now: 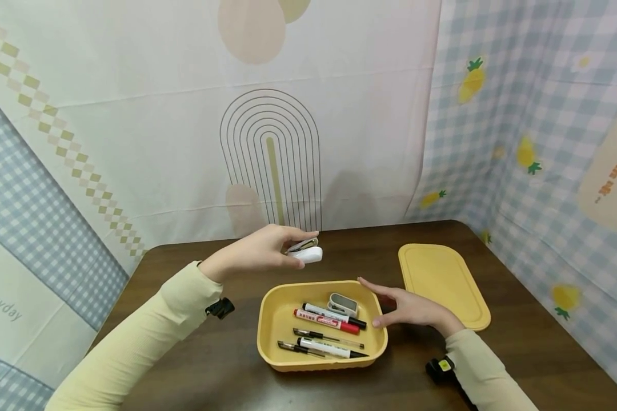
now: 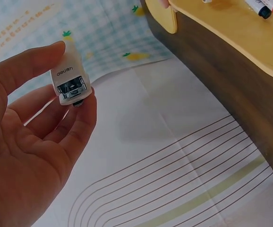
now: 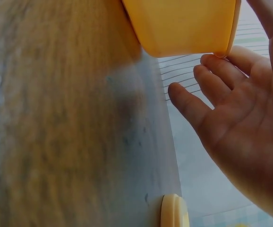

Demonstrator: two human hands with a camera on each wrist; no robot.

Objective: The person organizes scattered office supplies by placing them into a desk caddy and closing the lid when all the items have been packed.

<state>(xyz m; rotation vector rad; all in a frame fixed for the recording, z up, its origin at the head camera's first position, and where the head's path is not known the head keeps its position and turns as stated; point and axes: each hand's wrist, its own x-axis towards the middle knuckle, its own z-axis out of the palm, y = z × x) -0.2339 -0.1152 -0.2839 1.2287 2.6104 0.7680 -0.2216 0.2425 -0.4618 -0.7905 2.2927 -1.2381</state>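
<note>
My left hand (image 1: 267, 248) holds a small white stapler (image 1: 308, 255) between thumb and fingers, raised above the table behind the yellow box (image 1: 269, 325). In the left wrist view the stapler (image 2: 69, 75) shows its end and some lettering. My right hand (image 1: 408, 308) rests at the box's right back corner, thumb over the rim and index fingertip on the back edge. Its other fingers (image 3: 188, 100) extend loosely beside the box. Inside the box lie a red marker (image 1: 324, 321), black-capped markers (image 1: 326, 347), black gel pens (image 1: 329, 338) and a small white item with a grey top (image 1: 343, 303).
A flat yellow lid (image 1: 444, 279) lies on the dark wooden table (image 1: 205, 365), right of the box. Printed cloth (image 1: 370, 131) hangs along the table's back and sides. A black strap device sits on each wrist.
</note>
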